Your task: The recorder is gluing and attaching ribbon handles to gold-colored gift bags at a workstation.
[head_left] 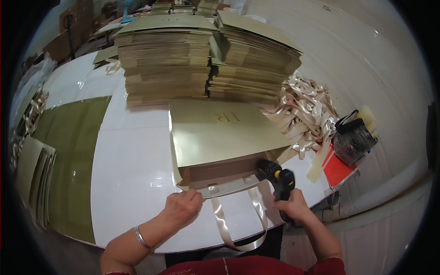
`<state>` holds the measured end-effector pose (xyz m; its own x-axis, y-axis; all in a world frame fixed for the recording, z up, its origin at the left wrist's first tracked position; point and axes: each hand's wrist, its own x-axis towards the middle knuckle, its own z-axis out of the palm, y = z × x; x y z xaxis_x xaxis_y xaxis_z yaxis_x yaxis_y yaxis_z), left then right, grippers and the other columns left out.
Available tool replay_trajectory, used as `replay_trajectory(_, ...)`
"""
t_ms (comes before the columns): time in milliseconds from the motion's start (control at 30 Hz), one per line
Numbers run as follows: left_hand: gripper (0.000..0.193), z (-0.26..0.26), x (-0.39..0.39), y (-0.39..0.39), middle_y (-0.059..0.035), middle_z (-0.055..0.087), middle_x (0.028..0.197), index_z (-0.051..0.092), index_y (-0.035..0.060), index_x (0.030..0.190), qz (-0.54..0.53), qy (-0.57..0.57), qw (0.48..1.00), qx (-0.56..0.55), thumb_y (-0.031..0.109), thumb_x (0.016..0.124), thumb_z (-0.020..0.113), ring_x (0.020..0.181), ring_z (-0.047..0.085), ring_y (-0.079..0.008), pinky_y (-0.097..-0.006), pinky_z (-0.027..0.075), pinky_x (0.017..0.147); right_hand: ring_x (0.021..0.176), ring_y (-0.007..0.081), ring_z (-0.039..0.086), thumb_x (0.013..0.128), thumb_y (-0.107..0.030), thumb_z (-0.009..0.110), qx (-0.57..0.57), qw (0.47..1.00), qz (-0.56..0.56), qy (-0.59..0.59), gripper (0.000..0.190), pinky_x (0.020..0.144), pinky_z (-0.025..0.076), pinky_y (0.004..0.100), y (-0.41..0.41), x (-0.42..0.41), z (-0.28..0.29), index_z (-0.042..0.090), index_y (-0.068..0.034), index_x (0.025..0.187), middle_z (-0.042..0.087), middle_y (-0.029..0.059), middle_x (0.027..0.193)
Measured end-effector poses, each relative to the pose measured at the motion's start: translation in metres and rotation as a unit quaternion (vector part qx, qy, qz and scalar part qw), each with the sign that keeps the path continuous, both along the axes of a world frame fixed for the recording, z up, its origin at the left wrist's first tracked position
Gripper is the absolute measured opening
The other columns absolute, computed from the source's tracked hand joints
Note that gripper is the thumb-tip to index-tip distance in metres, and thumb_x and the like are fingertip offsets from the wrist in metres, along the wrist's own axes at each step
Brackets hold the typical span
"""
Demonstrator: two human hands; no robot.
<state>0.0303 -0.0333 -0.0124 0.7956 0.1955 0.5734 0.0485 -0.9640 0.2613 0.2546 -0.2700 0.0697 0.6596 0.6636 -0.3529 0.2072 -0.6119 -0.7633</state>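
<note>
A pale gold paper gift bag lies flat before me, its mouth towards my body. My left hand pinches the near rim of the mouth at its left corner. In my right hand is a black hot glue gun; its front end reaches the right part of the bag's mouth, and its tip is hidden there. A cream satin ribbon handle loops from the bag's lower rim over the table's near edge. Its two ends meet small patches inside the rim.
Tall stacks of folded gold bags stand behind. To the right are a heap of satin ribbons, a wrapped black container, glue sticks and a red sheet. Finished-looking bags stand left on an olive panel.
</note>
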Motion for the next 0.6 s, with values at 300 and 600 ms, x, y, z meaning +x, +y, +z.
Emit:
replay_trajectory(300,0.020,0.004,0.000,0.006,-0.0070,0.055,0.064,0.055,0.0055,0.067,0.027,-0.093,0.993,-0.062,0.002,0.063,0.075,0.046,0.053,-0.0213,-0.0295,0.043,0.040,0.077,0.0212,0.063,0.061,-0.003,0.064,0.327,0.908,-0.262,0.001,0.036,0.063,0.052,0.0305,-0.097,0.018,-0.016,0.059,0.002,0.096,0.063,0.0109,0.083)
replay_trajectory(600,0.022,0.007,0.010,0.003,-0.0051,0.054,0.064,0.056,0.0060,0.065,0.008,-0.080,0.996,-0.043,0.006,0.062,0.077,0.048,0.054,-0.0190,-0.0286,0.044,0.041,0.065,0.0251,0.061,0.070,-0.015,0.058,0.310,0.794,-0.508,0.126,0.024,0.054,0.050,0.0341,-0.256,0.108,-0.054,0.058,-0.001,0.089,0.061,0.0134,0.078)
